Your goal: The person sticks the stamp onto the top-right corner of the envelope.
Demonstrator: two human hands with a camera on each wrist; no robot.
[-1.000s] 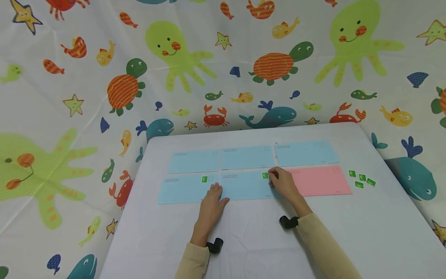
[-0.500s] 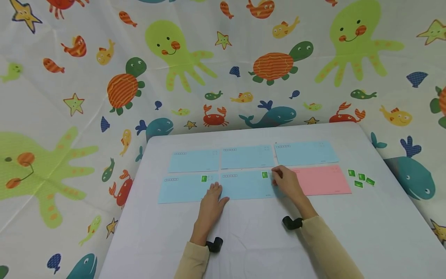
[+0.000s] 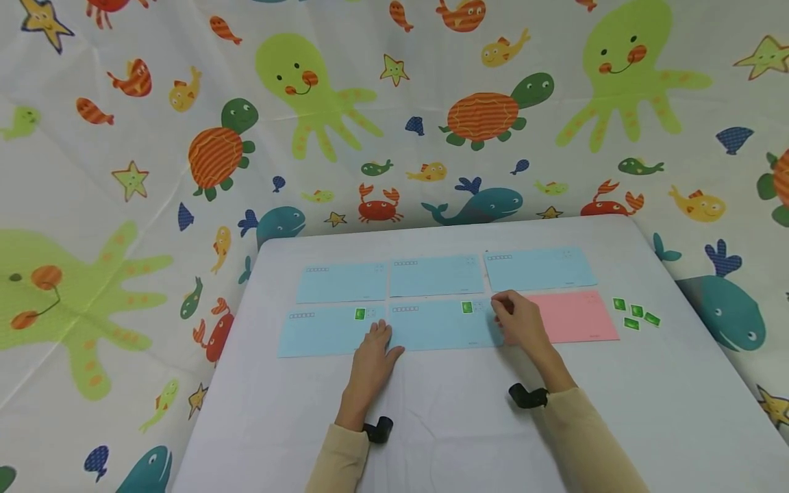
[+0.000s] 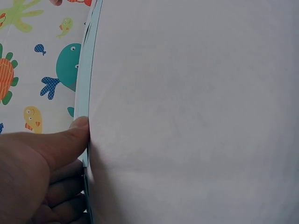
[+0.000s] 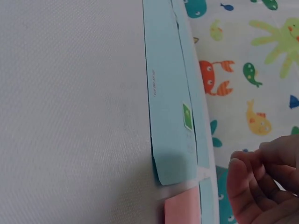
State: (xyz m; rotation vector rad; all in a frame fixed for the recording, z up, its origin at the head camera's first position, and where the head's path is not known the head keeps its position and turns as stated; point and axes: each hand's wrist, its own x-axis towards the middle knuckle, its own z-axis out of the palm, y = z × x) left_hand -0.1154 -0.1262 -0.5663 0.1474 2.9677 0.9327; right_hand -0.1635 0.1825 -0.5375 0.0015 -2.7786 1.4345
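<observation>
My left hand point(image 3: 372, 357) lies flat, its fingertips on the near inner corners of the two front blue envelopes; the left wrist view shows its thumb point(image 4: 70, 142) at a blue envelope's edge. One green stamp point(image 3: 360, 313) sits near the upper right corner of the front left envelope point(image 3: 327, 337). Another green stamp point(image 3: 466, 307) is on the front middle envelope point(image 3: 437, 332). My right hand point(image 3: 524, 320) hovers between that envelope and the pink envelope point(image 3: 576, 316). Its fingers are loosely curled, thumb close to the index finger, with nothing visible between them in the right wrist view.
Three more blue envelopes lie in the back row, among them a right one point(image 3: 540, 268). Several loose green stamps point(image 3: 637, 311) are right of the pink envelope. A white cloth covers the table point(image 3: 444, 424). A curtain with sea animals point(image 3: 394, 150) hangs behind.
My right hand has moved off the stamp on the front middle envelope, rightward toward the pink envelope. The left hand has stayed in place.
</observation>
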